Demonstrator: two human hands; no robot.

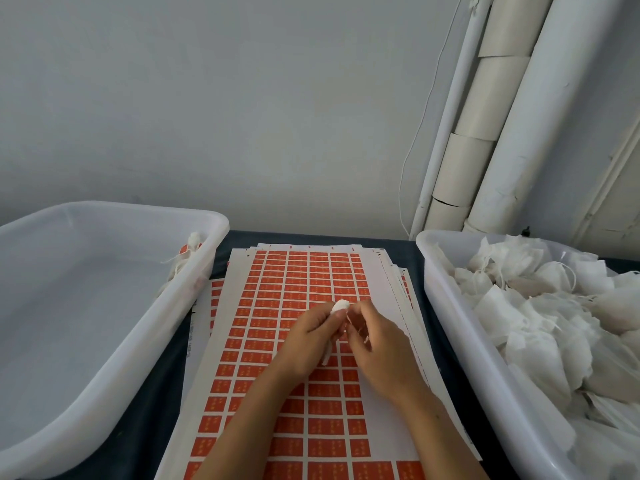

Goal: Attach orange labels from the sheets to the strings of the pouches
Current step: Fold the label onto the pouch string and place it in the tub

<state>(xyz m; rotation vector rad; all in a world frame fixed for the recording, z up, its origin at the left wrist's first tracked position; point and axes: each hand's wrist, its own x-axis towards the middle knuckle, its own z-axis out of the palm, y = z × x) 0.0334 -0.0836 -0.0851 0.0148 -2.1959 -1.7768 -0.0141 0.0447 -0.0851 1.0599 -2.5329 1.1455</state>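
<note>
We hold a small white fabric pouch (337, 308) above the middle of the top sheet of orange rectangular labels (304, 341), between our two hands. Our left hand (308, 341) curls its fingers round the pouch, with the gathered top poking out above the fingertips and a white strip of it hanging below the palm. Our right hand (375, 344) meets it from the right, its fingertips drawn together at the pouch's side; it seems to pinch the thin white string there, though the string is too fine and blurred for us to be sure.

The label sheet lies uppermost on a loose stack of like sheets (204, 306), fanned slightly so that edges show on the left and right, all on a dark blue table cover (152, 420).

To our left stands a translucent white plastic tub (114, 362); in its far right corner rests one finished pouch with an orange label (188, 252). To our right stands a second white plastic tub (460, 327), heaped with white pouches (540, 306) and their tangled strings.

Behind the table rises a grey wall (242, 98), with white pipes (512, 116) and a thin white cord (420, 126) in the right corner.
</note>
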